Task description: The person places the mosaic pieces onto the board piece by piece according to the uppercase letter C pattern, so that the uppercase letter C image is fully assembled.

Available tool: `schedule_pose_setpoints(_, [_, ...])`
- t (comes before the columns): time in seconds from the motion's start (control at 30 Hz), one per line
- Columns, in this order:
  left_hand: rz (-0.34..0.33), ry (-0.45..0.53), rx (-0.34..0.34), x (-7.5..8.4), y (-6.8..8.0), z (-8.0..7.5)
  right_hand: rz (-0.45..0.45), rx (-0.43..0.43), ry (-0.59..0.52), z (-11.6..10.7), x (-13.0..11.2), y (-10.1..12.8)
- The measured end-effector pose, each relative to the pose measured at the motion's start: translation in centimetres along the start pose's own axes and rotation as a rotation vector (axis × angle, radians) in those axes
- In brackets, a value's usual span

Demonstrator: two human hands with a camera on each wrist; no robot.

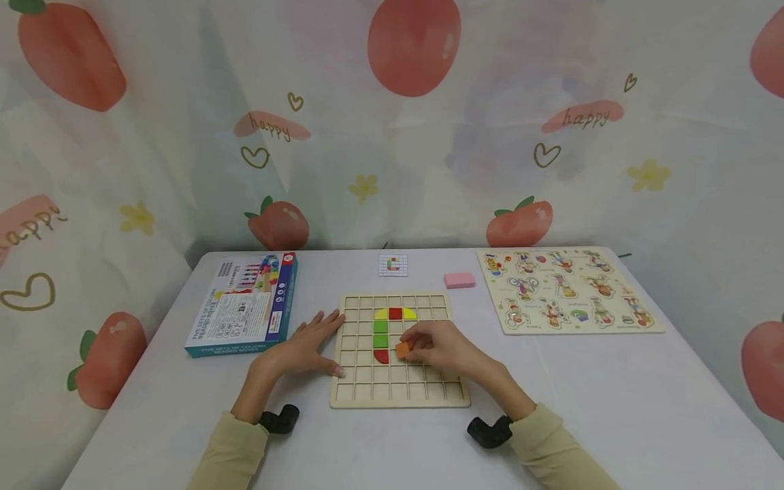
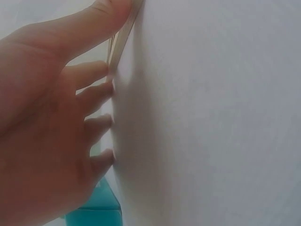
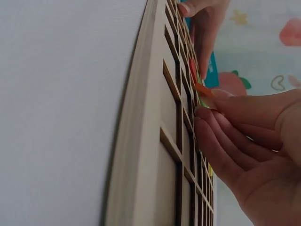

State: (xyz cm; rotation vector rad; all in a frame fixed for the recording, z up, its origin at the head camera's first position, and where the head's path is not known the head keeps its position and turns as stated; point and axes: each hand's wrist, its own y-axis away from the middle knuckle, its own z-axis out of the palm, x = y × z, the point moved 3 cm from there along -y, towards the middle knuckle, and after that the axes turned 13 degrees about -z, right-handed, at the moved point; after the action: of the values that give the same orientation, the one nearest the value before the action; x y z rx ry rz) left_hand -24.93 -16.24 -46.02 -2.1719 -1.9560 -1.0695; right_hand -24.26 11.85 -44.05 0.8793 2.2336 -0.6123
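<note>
A wooden grid board (image 1: 398, 393) lies flat on the white table. Set in its cells are a yellow curved piece, a red square (image 1: 395, 314) and another yellow curved piece along the top, two green squares (image 1: 380, 333) down the left, and a red curved piece (image 1: 382, 356) below them. My right hand (image 1: 442, 346) pinches an orange block (image 1: 401, 351) between thumb and fingers, just right of the red curved piece. In the right wrist view the orange block (image 3: 203, 90) is tilted at the board's surface. With fingers spread, my left hand (image 1: 301, 348) touches the board's left edge.
A blue-edged box (image 1: 239, 306) lies to the left of the board. Behind the board are a small pattern card (image 1: 393, 265) and a pink block (image 1: 459, 280). A wooden picture puzzle (image 1: 563, 292) lies at the back right, before a printed cloth backdrop.
</note>
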Motion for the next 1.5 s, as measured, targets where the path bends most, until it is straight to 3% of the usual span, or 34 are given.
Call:
schedule_pose_setpoints(0.13, [0.019, 0.005, -0.005, 0.7, 0.7, -0.4, 0.003, -0.023, 0.032, 0.5, -0.1, -0.5])
schedule_pose_setpoints(0.5, [0.015, -0.001, -0.001, 1.0, 0.4, -0.2, 0.025, -0.066, 0.101, 0.5, -0.9, -0.7])
schedule_pose_setpoints(0.9, [0.024, 0.004, -0.003, 0.9, 0.3, -0.2, 0.014, -0.071, 0.090, 0.7, -1.0, -0.7])
schedule_pose_setpoints(1.5, [0.014, 0.006, -0.001, 0.9, 0.9, -0.5, -0.066, 0.020, 0.156, -2.7, -0.5, 4.7])
